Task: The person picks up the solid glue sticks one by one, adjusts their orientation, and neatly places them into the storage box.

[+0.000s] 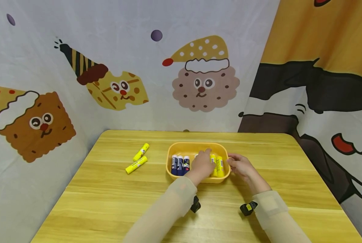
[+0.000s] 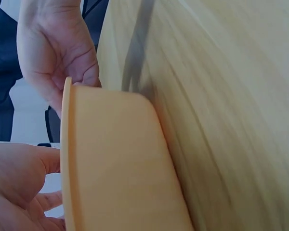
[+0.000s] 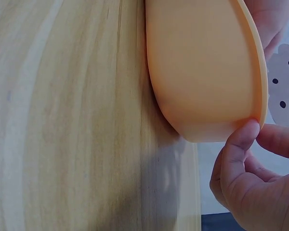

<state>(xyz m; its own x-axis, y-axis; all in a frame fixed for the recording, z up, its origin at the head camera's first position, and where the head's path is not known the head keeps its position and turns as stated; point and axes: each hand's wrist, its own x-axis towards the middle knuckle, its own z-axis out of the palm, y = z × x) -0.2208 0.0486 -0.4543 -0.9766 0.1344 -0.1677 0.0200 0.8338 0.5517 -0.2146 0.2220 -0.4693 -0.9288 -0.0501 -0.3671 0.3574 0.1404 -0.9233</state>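
A shallow orange-yellow plastic tray (image 1: 159, 178) stands on the wooden table. In the head view, three dark blue glue sticks (image 1: 180, 165) with white caps line its left part. Two yellow glue sticks (image 1: 220, 166) stand beside each other at its right end. My left hand (image 1: 201, 166) reaches over the front rim into the middle, its fingers pointing down among the sticks. Whether they hold a stick I cannot tell, since the hand and tray wall hide the fingertips. At the right end, my right hand (image 1: 241, 167) pinches the rim between thumb (image 3: 245, 134) and finger.
Two more yellow glue sticks (image 1: 136, 165) lie on the table (image 1: 108, 202) left of the tray. A cloth with printed cartoon figures (image 1: 117, 91) hangs behind the table's back edge. Each wrist carries a small black camera (image 1: 248, 208).
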